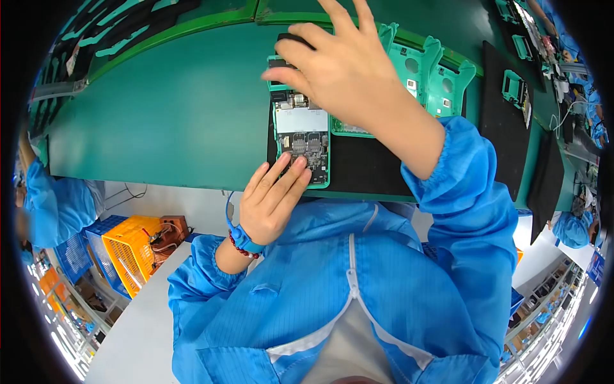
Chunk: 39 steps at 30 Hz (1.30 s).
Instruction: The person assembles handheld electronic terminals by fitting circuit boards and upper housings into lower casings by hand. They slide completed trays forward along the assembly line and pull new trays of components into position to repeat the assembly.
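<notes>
A circuit board with a pale rectangular plate lies in a green housing near the table's front edge. My left hand rests on the board's lower end, its fingers stretched out flat. Over the housing's far end is my right hand, fingers spread and thumb pointing left. It covers part of that end, and whether its fingertips touch anything is hard to make out. Beside it, to the right, stand several green casings, partly hidden behind my right forearm.
Black mats lie on the green table. Farther right is another green housing. Green strips lie at the back left. Yellow and blue crates stand below left. People in blue sleeves are on both sides.
</notes>
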Each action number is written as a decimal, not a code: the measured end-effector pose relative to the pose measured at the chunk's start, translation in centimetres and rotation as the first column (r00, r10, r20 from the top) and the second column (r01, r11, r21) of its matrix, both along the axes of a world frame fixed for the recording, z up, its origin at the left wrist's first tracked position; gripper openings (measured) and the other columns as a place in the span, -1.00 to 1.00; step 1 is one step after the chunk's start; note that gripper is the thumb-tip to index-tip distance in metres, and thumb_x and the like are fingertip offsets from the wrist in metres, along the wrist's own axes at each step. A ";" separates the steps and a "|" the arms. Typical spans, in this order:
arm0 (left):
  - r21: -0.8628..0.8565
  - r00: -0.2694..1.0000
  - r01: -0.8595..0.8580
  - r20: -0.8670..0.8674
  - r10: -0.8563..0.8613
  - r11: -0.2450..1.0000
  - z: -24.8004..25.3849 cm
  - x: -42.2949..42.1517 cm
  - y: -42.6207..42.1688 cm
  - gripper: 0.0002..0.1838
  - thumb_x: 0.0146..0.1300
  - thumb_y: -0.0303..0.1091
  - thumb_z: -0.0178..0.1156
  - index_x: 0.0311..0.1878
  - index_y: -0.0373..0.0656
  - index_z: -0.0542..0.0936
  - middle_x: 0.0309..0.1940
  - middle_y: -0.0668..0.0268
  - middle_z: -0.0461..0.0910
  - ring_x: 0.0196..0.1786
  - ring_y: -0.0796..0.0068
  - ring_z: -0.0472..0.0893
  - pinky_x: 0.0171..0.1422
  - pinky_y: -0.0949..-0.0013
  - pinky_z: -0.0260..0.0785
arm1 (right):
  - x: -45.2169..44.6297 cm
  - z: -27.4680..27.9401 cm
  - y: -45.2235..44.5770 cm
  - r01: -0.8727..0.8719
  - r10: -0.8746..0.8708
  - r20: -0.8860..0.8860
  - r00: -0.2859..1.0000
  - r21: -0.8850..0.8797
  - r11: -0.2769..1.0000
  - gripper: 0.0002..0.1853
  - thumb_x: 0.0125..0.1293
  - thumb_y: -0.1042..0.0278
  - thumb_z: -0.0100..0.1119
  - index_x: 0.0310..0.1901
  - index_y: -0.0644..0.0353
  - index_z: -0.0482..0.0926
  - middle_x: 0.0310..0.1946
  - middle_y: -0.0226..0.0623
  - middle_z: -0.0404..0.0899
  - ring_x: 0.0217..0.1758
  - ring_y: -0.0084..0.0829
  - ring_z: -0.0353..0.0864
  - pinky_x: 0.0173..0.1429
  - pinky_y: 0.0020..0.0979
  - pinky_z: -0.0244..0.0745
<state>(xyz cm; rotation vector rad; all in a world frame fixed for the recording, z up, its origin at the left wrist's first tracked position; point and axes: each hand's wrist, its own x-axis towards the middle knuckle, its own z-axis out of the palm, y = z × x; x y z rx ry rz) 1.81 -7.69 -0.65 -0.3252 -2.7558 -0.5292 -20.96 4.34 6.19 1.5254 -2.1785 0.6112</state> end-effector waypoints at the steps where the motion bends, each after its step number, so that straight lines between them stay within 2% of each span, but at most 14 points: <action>1: -0.004 1.000 0.003 0.008 -0.003 1.000 0.0 0.0 0.0 -0.55 0.15 -0.55 0.41 0.16 -0.12 0.75 0.24 0.22 0.71 0.38 0.16 0.62 0.50 0.04 0.34 | -0.1 -0.1 0.1 0.026 -0.026 -0.037 0.999 0.013 1.000 -0.52 0.38 -0.14 0.29 -0.06 0.19 0.71 -0.13 -0.08 0.67 0.42 0.23 0.40 0.50 0.42 0.10; 6: -0.006 1.000 0.021 0.003 -0.021 1.000 -0.1 -0.4 0.2 -0.44 0.10 -0.43 0.49 0.24 -0.11 0.69 0.24 0.23 0.70 0.36 0.16 0.62 0.48 0.05 0.35 | -0.6 -4.3 -0.3 0.109 -0.111 -0.130 0.985 -0.023 0.994 -0.42 0.41 -0.30 0.17 -0.11 0.15 0.76 -0.15 -0.08 0.75 0.45 0.13 0.43 0.59 0.40 -0.03; 11: -0.112 0.994 0.082 0.086 -0.073 0.990 2.6 -2.1 0.0 -0.34 0.07 -0.28 0.52 0.32 -0.09 0.64 0.34 0.20 0.60 0.40 0.14 0.56 0.46 0.05 0.38 | -0.6 -5.1 0.2 0.085 -0.089 0.080 0.993 0.044 0.995 -0.39 0.56 -0.25 0.00 0.31 0.10 0.58 0.36 -0.09 0.56 0.64 0.18 0.20 0.64 0.38 -0.11; 14: -0.151 0.993 0.114 0.043 -0.109 0.982 3.3 -2.7 -0.1 -0.30 0.06 -0.24 0.52 0.34 -0.08 0.62 0.37 0.19 0.56 0.42 0.10 0.53 0.47 0.04 0.41 | 0.5 -1.7 2.1 0.177 -0.106 0.366 0.924 -0.165 0.970 -0.41 0.59 -0.16 0.02 0.39 0.13 0.51 0.38 -0.10 0.55 0.64 0.15 0.19 0.67 0.28 -0.09; 16: -0.185 0.987 0.159 0.023 -0.157 0.970 2.6 -2.8 -0.3 -0.29 0.05 -0.21 0.51 0.35 -0.08 0.62 0.37 0.19 0.57 0.43 0.07 0.52 0.48 0.02 0.42 | 1.8 -0.5 4.7 0.224 -0.033 0.568 0.823 -0.270 0.937 -0.50 0.58 0.02 0.13 0.36 0.19 0.52 0.36 -0.05 0.56 0.60 0.05 0.31 0.61 0.04 0.16; 20: 0.048 0.993 0.109 -0.056 -0.106 0.993 5.0 -3.4 -2.2 -0.49 0.23 -0.29 0.43 0.25 -0.19 0.66 0.21 0.15 0.69 0.33 -0.05 0.62 0.49 0.03 0.45 | 4.4 -1.3 8.2 0.297 0.150 0.798 0.584 -0.382 0.875 -0.51 0.49 0.21 0.30 0.35 0.21 0.52 0.33 -0.01 0.57 0.50 -0.11 0.46 0.51 -0.15 0.35; 21: 0.289 0.996 0.047 -0.086 -0.023 0.956 5.7 -3.0 -2.8 -0.64 0.41 -0.34 0.31 0.20 -0.28 0.66 0.09 0.16 0.75 0.19 0.03 0.71 0.41 0.08 0.50 | 5.2 -1.6 8.9 0.311 0.192 0.814 0.548 -0.412 0.857 -0.50 0.46 0.25 0.35 0.35 0.22 0.52 0.32 0.00 0.57 0.47 -0.15 0.49 0.50 -0.19 0.38; 22: 0.622 0.995 -0.098 0.059 0.079 0.776 5.2 -1.6 -4.4 -0.67 0.50 -0.33 0.22 0.20 -0.31 0.65 0.07 0.17 0.75 0.17 0.11 0.72 0.36 0.10 0.52 | 6.1 -1.3 9.1 0.320 0.191 0.810 0.554 -0.420 0.849 -0.46 0.43 0.26 0.38 0.37 0.22 0.50 0.34 0.00 0.55 0.46 -0.15 0.49 0.51 -0.20 0.36; 24: 0.967 0.993 -0.107 0.093 0.074 0.231 4.6 0.0 -5.5 -0.61 0.59 -0.22 0.10 0.31 -0.25 0.57 0.18 0.20 0.69 0.23 0.21 0.67 0.39 0.11 0.49 | 8.0 -1.1 8.8 0.344 0.191 0.807 0.559 -0.435 0.832 -0.37 0.38 0.27 0.45 0.41 0.23 0.46 0.37 0.00 0.50 0.46 -0.16 0.49 0.53 -0.20 0.34; 25: 0.996 0.999 -0.041 0.043 0.021 -0.077 4.3 0.4 -5.2 -0.58 0.64 -0.17 0.04 0.36 -0.23 0.53 0.24 0.21 0.65 0.26 0.25 0.64 0.40 0.11 0.48 | 8.5 -0.7 8.7 0.316 0.184 0.811 0.555 -0.410 0.856 -0.17 0.29 0.18 0.55 0.48 0.29 0.34 0.42 0.04 0.43 0.48 -0.11 0.46 0.55 -0.17 0.32; 28: 0.800 0.980 -0.200 0.167 -0.111 -0.565 3.7 1.5 -2.4 -0.52 0.69 -0.07 -0.05 0.48 -0.12 0.44 0.43 0.26 0.52 0.44 0.28 0.52 0.53 0.08 0.39 | 10.0 0.2 8.1 0.253 0.176 0.911 0.373 -0.283 0.925 0.10 0.12 -0.01 0.68 0.51 0.41 0.21 0.34 0.09 0.49 0.47 -0.07 0.47 0.52 -0.13 0.37; 30: 0.657 0.976 -0.202 0.071 -0.207 -0.727 1.1 2.8 -1.5 -0.49 0.68 -0.04 -0.04 0.52 -0.08 0.40 0.48 0.27 0.47 0.49 0.26 0.48 0.57 0.05 0.38 | 10.9 2.4 7.6 0.315 0.248 0.960 0.128 -0.276 0.908 -0.05 0.11 -0.04 0.67 0.32 0.41 0.33 0.13 0.08 0.67 0.25 -0.10 0.71 0.26 -0.18 0.62; 34: 0.453 0.951 -0.152 -0.176 -0.256 -0.878 -1.8 3.8 1.1 -0.43 0.68 0.03 -0.08 0.52 -0.16 0.36 0.48 0.14 0.44 0.52 0.12 0.43 0.55 0.07 0.41 | 12.5 3.2 8.0 0.265 -0.005 0.943 0.333 -0.089 0.960 -0.08 0.09 0.13 0.69 0.34 0.36 0.31 -0.04 -0.06 0.74 0.03 -0.17 0.81 0.09 -0.19 0.71; 39: 0.376 0.965 -0.242 -0.003 -0.263 -0.894 -3.1 5.3 1.4 -0.38 0.65 0.01 -0.02 0.55 -0.22 0.28 0.54 0.03 0.35 0.55 0.06 0.39 0.60 0.00 0.38 | 12.5 4.1 8.6 0.219 -0.048 0.926 0.374 -0.038 0.975 -0.07 0.12 0.10 0.65 0.34 0.38 0.27 -0.05 0.03 0.74 -0.03 -0.03 0.82 0.05 -0.13 0.73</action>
